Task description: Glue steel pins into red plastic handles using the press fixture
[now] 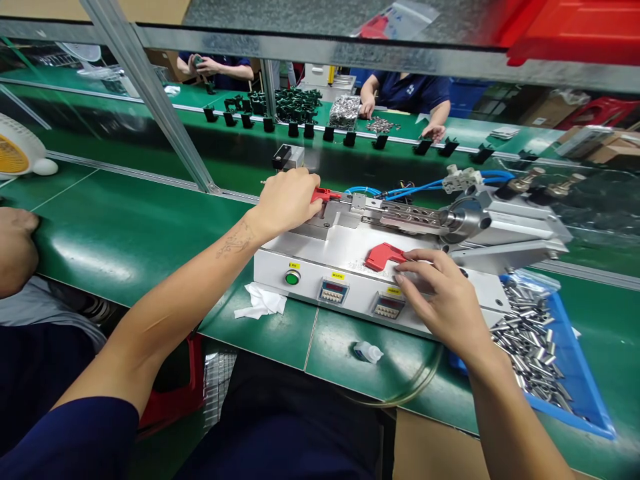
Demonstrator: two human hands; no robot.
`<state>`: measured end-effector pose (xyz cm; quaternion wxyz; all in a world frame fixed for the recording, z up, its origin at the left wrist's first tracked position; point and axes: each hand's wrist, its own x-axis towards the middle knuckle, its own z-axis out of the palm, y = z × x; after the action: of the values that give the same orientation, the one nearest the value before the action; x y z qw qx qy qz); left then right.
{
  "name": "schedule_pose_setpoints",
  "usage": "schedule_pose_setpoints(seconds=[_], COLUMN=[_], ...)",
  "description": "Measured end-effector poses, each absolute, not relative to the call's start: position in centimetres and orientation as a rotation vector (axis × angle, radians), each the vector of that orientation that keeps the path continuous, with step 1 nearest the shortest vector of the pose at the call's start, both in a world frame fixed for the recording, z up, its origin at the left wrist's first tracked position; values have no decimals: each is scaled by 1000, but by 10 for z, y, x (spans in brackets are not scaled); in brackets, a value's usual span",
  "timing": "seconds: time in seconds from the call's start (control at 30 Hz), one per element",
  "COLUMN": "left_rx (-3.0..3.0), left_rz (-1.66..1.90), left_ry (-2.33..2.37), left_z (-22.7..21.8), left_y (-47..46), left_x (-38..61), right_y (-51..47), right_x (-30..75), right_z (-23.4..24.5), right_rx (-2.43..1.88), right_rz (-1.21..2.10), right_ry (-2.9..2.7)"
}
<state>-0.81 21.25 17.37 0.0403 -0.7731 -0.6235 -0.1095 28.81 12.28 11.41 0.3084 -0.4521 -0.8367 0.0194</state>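
Observation:
My left hand (289,202) is closed around a red plastic part (326,195) at the left end of a metal bench machine (320,243). Its fingers cover most of that part, which sits at the machine's fixture block. A second red plastic part (383,257), flat and angled, lies on the machine's top plate. Beside it is my right hand (440,293), fingers apart, with the fingertips at the part's right end; whether they touch it I cannot tell. The machine's front carries a green button (292,277) and two small counters (333,291).
A blue tray (585,393) of metal pins (535,347) stands at the right. A small white bottle (368,352) and a crumpled tissue (261,301) lie before the machine. Blue air hoses (415,189) run behind it. Co-workers sit across the bench; another person's hand (17,247) is at left.

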Motion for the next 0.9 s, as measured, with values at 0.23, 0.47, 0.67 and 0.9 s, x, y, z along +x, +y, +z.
schedule_pose_setpoints(seconds=[0.23,0.47,0.67,0.9], left_rx=[-2353,-2349,-2353,-2435], left_rz=[-303,-263,-381,-871], left_ry=[-1909,-1914,-1922,-1896], left_z=[173,174,172,169], left_y=[211,210,208,203], left_x=[-9,-8,-11,-44], right_y=[122,123,111,38], right_x=[288,288,283,215], right_z=[113,111,118,92], right_rx=[-1158,-1174,-1198,-962], right_rz=[38,39,-39,404], right_ry=[-2209,-2211,-2162,-2063])
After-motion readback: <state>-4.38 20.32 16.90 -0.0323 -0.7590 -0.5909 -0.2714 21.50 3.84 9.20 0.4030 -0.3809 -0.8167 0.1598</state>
